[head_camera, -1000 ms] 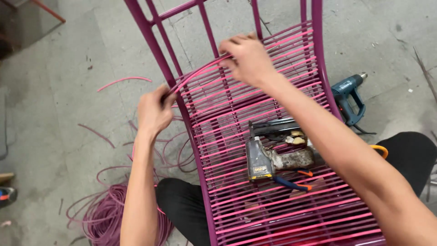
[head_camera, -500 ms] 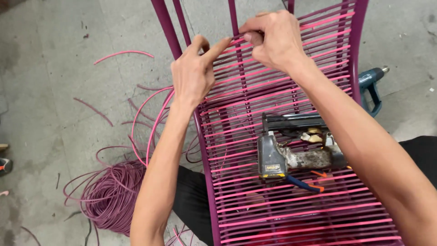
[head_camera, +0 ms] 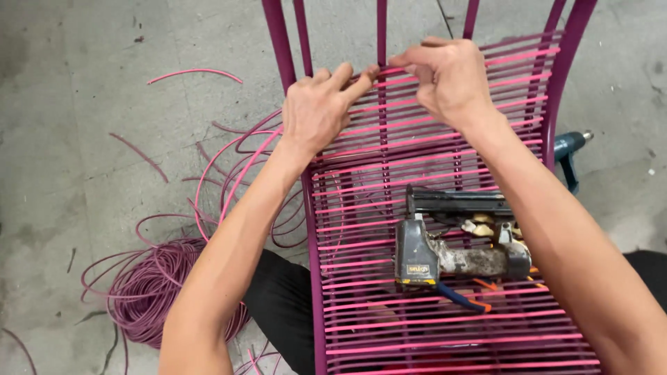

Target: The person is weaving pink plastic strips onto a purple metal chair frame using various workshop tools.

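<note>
A magenta metal chair frame (head_camera: 283,48) lies across my lap, woven with rows of pink plastic cord (head_camera: 431,149). My left hand (head_camera: 321,107) and my right hand (head_camera: 448,76) meet at the topmost woven row, both pinching the same pink cord strand (head_camera: 379,71) beside a central upright bar. The loose end of that cord trails off the frame's left side toward the floor. A worn staple gun (head_camera: 451,253) rests on the woven surface below my hands, with pliers (head_camera: 465,300) partly under it.
A coil of purple-pink cord (head_camera: 149,292) lies on the concrete floor at lower left, with cut offcuts (head_camera: 194,72) scattered further out. A blue heat gun (head_camera: 571,153) lies on the floor right of the frame.
My left hand has come from the frame's left edge to the top centre, joining my right hand on the cord. The view has shifted so the frame sits lower right.
</note>
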